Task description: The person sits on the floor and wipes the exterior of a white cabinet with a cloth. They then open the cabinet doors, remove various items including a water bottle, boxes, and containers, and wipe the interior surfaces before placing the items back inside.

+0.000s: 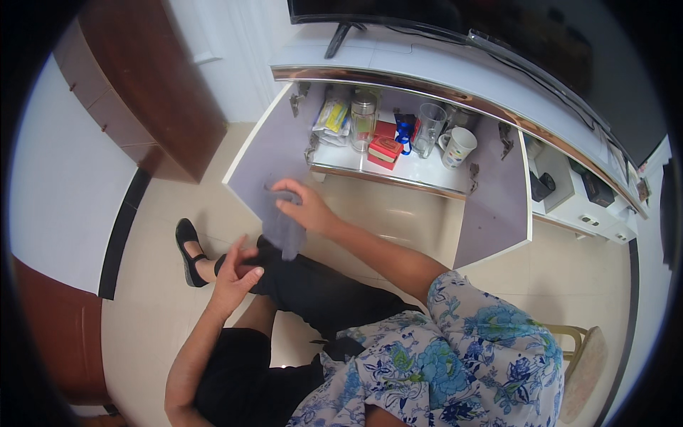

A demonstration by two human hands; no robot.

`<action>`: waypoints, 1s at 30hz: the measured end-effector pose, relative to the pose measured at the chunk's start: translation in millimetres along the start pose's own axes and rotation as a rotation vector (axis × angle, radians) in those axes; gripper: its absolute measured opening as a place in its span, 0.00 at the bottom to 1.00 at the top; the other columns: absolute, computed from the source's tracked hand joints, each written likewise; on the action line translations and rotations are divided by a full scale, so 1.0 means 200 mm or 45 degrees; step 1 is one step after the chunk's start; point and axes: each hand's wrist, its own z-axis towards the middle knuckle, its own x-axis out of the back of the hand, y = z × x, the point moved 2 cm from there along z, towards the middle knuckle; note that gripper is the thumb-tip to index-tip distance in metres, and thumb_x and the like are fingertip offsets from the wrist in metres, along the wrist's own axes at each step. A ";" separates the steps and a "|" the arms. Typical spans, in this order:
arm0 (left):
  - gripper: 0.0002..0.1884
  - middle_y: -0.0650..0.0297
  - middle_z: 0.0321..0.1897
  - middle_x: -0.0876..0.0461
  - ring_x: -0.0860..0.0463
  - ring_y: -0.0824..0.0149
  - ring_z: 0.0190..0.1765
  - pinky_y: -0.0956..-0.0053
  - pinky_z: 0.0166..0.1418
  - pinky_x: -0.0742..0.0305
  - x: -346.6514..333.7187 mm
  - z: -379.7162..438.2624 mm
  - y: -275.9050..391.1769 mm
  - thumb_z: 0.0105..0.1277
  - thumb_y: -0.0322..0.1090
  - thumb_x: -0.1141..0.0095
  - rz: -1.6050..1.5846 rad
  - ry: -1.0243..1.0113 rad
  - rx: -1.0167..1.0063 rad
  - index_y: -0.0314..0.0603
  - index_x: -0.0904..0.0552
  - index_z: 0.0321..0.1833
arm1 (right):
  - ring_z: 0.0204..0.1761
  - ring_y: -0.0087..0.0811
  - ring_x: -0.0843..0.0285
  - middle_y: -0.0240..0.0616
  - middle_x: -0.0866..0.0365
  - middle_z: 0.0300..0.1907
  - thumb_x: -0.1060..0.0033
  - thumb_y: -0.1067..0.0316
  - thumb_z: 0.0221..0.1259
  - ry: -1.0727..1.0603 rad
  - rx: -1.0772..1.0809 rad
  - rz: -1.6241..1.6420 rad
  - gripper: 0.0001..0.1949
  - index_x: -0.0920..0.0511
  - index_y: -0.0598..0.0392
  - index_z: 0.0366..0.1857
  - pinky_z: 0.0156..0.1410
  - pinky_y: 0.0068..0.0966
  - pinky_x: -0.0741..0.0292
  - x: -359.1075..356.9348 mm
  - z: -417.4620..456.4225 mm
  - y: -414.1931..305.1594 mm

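My right hand (307,207) grips a grey cloth (283,229), which hangs down in front of the open left door (272,144) of a low white TV cabinet. Whether the cloth touches the door's inner face is hard to tell. My left hand (233,278) holds nothing, its fingers apart, over my leg in black trousers. Inside the cabinet stand a lidded glass bottle (364,120), a red box (384,152), a clear glass mug (428,131) and a white patterned mug (458,147). Plastic packets (333,118) lie at the left, and a blue ribboned item (405,132) sits behind the box.
The right cabinet door (496,208) also stands open. A television (533,32) rests on the cabinet top (368,50). Further right is a white drawer unit (587,213). Brown furniture (149,80) stands at the left, and part of a chair (584,368) shows behind me.
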 end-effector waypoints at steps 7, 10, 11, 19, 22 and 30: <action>0.26 0.65 0.51 0.21 0.23 0.73 0.53 0.74 0.58 0.25 -0.16 0.09 0.06 0.64 0.25 0.40 -0.273 -0.060 -0.026 0.38 0.32 0.64 | 0.55 0.30 0.26 0.36 0.22 0.48 0.40 0.65 0.62 -0.678 -0.170 0.252 0.22 0.29 0.52 0.61 0.62 0.28 0.29 -0.06 -0.22 -0.23; 0.20 0.70 0.44 0.20 0.22 0.77 0.47 0.76 0.56 0.26 -0.16 0.05 0.04 0.63 0.22 0.41 -0.062 -0.222 -0.010 0.39 0.26 0.58 | 0.45 0.27 0.22 0.35 0.20 0.50 0.35 0.61 0.59 -0.596 -0.274 -0.053 0.12 0.19 0.53 0.44 0.53 0.27 0.24 0.31 -0.11 -0.15; 0.19 0.71 0.43 0.19 0.22 0.78 0.46 0.77 0.56 0.26 -0.16 0.04 0.03 0.63 0.21 0.41 0.023 -0.279 -0.006 0.39 0.25 0.57 | 0.44 0.28 0.20 0.37 0.20 0.52 0.33 0.60 0.56 -0.256 -0.309 -0.366 0.13 0.18 0.52 0.44 0.51 0.27 0.24 0.48 -0.04 -0.09; 0.23 0.70 0.41 0.19 0.22 0.76 0.47 0.75 0.57 0.27 -0.17 0.03 -0.10 0.58 0.22 0.39 0.289 -0.448 0.187 0.42 0.25 0.57 | 0.59 0.50 0.25 0.53 0.26 0.60 0.28 0.43 0.46 0.571 -0.364 -1.426 0.43 0.34 0.52 0.67 0.61 0.40 0.26 1.23 0.50 0.10; 0.23 0.68 0.42 0.19 0.22 0.76 0.48 0.75 0.57 0.28 -0.16 0.03 -0.10 0.59 0.23 0.38 0.376 -0.471 0.203 0.42 0.25 0.58 | 0.62 0.52 0.27 0.54 0.26 0.61 0.28 0.41 0.45 0.507 -0.456 -1.433 0.45 0.37 0.48 0.69 0.64 0.41 0.28 1.15 0.58 0.13; 0.24 0.67 0.43 0.18 0.21 0.74 0.48 0.74 0.58 0.27 -0.10 0.00 -0.12 0.59 0.24 0.38 0.357 -0.471 0.179 0.43 0.26 0.59 | 0.54 0.50 0.19 0.50 0.19 0.52 0.24 0.49 0.42 0.701 -0.278 -1.266 0.42 0.36 0.47 0.65 0.58 0.38 0.23 1.09 0.61 0.24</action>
